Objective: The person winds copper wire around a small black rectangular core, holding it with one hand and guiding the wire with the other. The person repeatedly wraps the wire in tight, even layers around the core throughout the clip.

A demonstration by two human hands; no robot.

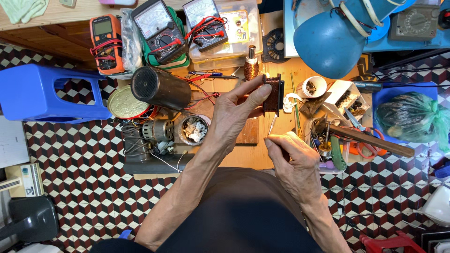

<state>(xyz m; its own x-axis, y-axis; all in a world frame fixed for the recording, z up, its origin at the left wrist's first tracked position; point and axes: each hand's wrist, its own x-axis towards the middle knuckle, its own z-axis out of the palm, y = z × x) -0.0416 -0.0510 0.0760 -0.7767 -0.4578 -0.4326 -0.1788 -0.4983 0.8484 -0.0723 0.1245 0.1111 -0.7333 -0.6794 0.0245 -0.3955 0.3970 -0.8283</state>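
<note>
My left hand holds a dark brown wound coil block upright above the small wooden workbench, thumb and fingers pinching its left side. My right hand sits just below it, fingers closed on a thin metal tool whose tip points up toward the bottom of the coil. A spool of copper wire stands just behind the coil.
Multimeters and an orange meter lie at the back. A black cylinder, a small motor, a tin of scraps, a blue lamp, a hammer, scissors, a blue stool and a green bag surround the bench.
</note>
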